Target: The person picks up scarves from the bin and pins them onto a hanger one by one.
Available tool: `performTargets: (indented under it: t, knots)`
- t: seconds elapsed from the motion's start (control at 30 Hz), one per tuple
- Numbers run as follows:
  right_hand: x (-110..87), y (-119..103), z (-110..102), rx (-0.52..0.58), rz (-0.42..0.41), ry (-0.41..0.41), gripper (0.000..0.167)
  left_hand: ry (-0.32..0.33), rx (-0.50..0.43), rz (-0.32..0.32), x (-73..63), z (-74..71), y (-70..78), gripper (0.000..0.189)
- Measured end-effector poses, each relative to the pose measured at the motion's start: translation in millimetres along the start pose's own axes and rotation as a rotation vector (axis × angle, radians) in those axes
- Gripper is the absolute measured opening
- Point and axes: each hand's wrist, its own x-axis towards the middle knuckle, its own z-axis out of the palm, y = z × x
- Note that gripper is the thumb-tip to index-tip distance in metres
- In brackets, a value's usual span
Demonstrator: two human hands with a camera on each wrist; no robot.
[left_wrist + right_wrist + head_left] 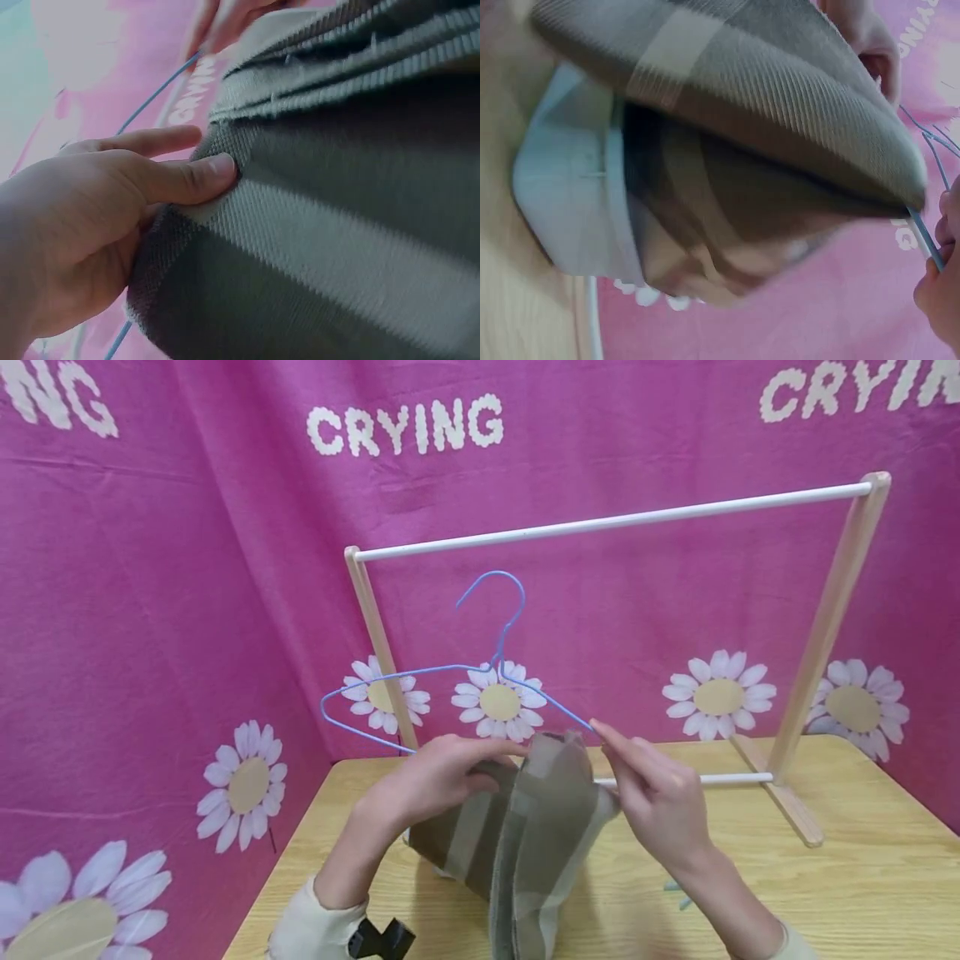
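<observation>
A blue wire hanger (551, 698) stands upright over the table, its hook pointing up and left. My right hand (663, 806) pinches its right lower arm between thumb and fingers. Below the hanger, a striped brown-grey ribbed cloth (555, 827) hangs in folds. My left hand (442, 781) grips the cloth's upper edge; in the left wrist view, its thumb (214, 176) presses on the front with fingers behind. The hanger's wire (157, 90) runs behind that hand. In the right wrist view, the wire (924, 238) meets a cloth corner; how far it goes in is hidden.
A wooden rack with a white top rod (615, 518) stands behind the hands on the wooden table (862, 810). A pale container (574, 180) sits beneath the cloth. Small green pieces (678, 893) lie near my right wrist. Pink curtains (247, 485) close off the back and left.
</observation>
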Motion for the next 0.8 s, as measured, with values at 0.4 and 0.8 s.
performTargets:
  t: [0.4, 0.8]
  knots:
    - [-0.4, -1, -10, -0.055, 0.024, -0.002, 0.034, 0.127, 0.229, -0.346, -13.6, 8.2, -12.6, 0.031]
    - [0.2, -6, 2, -0.11, 0.014, -0.031, 0.04, 0.484, 0.007, -0.458, 12.3, 24.8, 4.6, 0.015]
